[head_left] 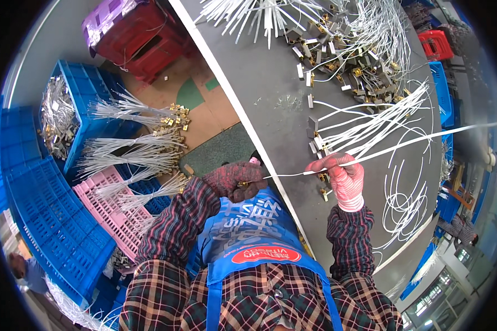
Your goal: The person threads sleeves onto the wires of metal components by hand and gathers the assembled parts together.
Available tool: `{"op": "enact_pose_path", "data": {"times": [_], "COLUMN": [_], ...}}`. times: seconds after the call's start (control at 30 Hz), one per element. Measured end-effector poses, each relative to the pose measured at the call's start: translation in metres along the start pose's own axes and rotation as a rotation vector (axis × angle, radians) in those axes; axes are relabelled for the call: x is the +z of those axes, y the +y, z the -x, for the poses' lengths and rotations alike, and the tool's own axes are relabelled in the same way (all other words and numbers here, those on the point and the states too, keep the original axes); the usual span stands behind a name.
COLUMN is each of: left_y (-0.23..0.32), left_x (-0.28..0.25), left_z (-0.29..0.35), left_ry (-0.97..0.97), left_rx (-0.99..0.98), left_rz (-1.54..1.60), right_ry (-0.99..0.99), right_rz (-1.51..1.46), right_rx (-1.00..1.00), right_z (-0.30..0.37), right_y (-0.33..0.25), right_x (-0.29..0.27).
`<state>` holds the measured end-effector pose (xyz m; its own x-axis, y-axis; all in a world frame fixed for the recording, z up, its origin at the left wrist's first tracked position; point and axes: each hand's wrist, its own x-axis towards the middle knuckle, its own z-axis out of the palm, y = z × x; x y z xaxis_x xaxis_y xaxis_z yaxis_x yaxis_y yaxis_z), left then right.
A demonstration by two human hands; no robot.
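Observation:
My left hand point(238, 181), in a dark red and grey glove, is closed on one end of a thin white wire point(284, 175); a bit of brass-coloured metal shows at its fingers. My right hand point(343, 179), in a pink and white glove, pinches a thicker white sleeve point(425, 138) where the wire runs into it. The sleeve stretches away to the far right, its tip blurred. Below the right hand, a small brass-coloured part point(325, 194) lies on the grey table point(281, 121). Beyond it is a bundle of white sleeved wires point(370, 124) with small block ends.
A heap of wired metal parts point(353, 60) covers the far table. Coiled white wires point(405, 207) lie at right. On my left, wire bundles point(132, 154) rest over a blue crate point(85, 94) and a pink crate point(102, 193). A red stool point(143, 44) stands farther back.

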<state>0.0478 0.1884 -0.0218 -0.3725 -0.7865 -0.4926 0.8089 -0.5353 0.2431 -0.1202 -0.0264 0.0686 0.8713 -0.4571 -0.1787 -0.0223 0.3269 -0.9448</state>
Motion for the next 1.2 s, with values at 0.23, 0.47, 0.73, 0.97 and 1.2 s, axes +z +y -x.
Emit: {"op": "enact_pose_path", "data": {"times": [0.23,0.47,0.73,0.97,1.2], "left_y": [0.015,0.026,0.034,0.037,0.045], "left_x": [0.014,0.034,0.049,0.071,0.093], "left_z": [0.005,-0.009,-0.019,-0.05,-0.082], "left_ry": [0.154,0.211,0.218,0.353,0.483], "left_rx": [0.116,0.145,0.144,0.36,0.942], "left_rz": [-0.142,-0.293,-0.278,-0.556,-1.395], "right_ry": [0.252,0.292,0.21,0.204,0.195], "right_rz": [0.239,0.126,-0.02,-0.064,-0.071], "right_rx": [-0.099,0.101,0.294,0.384,0.453], "right_z": [0.0,0.004,-0.002,-0.007,-0.01], "right_y": [-0.014,0.011,0.028,0.025,0.023], "right_x": [-0.046,-0.001,0.022,0.016,-0.001]}}
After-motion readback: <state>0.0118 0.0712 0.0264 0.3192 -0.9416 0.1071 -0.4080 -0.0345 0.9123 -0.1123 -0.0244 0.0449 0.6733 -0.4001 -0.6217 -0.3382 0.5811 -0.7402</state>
